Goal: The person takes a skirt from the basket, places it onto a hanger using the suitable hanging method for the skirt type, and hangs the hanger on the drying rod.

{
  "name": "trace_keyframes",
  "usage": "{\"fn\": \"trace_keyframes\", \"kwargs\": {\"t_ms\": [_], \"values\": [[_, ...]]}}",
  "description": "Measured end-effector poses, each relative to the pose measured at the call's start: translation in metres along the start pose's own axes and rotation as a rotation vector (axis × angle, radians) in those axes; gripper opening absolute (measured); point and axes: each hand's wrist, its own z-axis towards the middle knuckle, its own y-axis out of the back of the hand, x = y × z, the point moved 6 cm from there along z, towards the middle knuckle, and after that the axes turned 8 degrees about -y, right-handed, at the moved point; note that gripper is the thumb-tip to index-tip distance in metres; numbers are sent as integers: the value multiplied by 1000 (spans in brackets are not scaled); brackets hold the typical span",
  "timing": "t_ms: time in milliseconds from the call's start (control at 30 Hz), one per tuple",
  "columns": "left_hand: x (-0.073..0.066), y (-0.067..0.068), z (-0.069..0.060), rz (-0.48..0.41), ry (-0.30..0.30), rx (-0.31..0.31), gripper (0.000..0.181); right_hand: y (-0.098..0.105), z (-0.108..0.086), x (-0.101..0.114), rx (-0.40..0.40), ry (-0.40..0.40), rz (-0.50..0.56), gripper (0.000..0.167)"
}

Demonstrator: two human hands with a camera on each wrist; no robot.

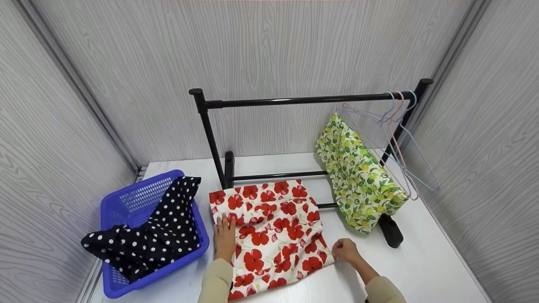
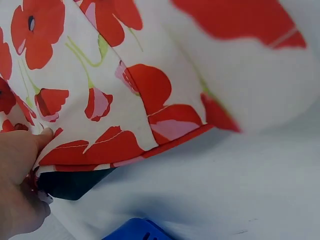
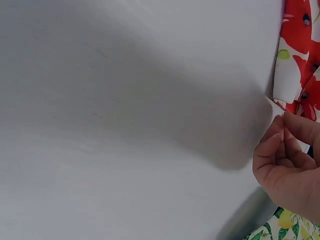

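We see the left hand's point(image 1: 225, 236) fingers pinching the left edge of a white, red-flowered cloth point(image 1: 273, 240); the right hand's point(image 1: 345, 250) pinch its near right corner. Spread on the white worktop point(image 1: 429, 263), its long axis runs toward the black metal rack point(image 1: 294, 100), partly hiding a lower bar. We cannot make out the bunched, white-dotted black cloth's point(image 1: 168, 235) shape.

With six o'clock at the near edge, I see a white tabletop point(image 1: 425, 256). A red-flowered cloth point(image 1: 273, 235) lies spread and rumpled on its middle. From that cloth, a blue basket point(image 1: 185, 259) stands at nine o'clock, and a black rack point(image 1: 294, 101) stands with feet at eleven and three.
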Motion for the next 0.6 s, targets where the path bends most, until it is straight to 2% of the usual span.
{"fn": "trace_keyframes", "kwargs": {"t_ms": [33,100,200,233,300,400,500,600], "values": [[0,0,0,7,-4,-1,49,3,-11,22,-29,-15,12,10],[0,0,2,0,-5,-1,48,6,-31,61,-62,-114,11,9],[0,0,3,-21,5,16,49,1,-45,86,-73,-185,17,9],[0,3,3,-28,10,23,49,-2,-46,85,-84,-243,30,9],[-3,6,3,-36,20,58,48,-5,-48,84,-97,-277,45,7],[-5,10,3,-36,23,91,48,-5,-52,78,-60,-321,149,4],[-5,7,4,-23,10,70,48,-1,-55,72,38,-339,248,8],[-2,4,4,-8,24,62,46,3,-58,70,161,-337,288,11]]}}
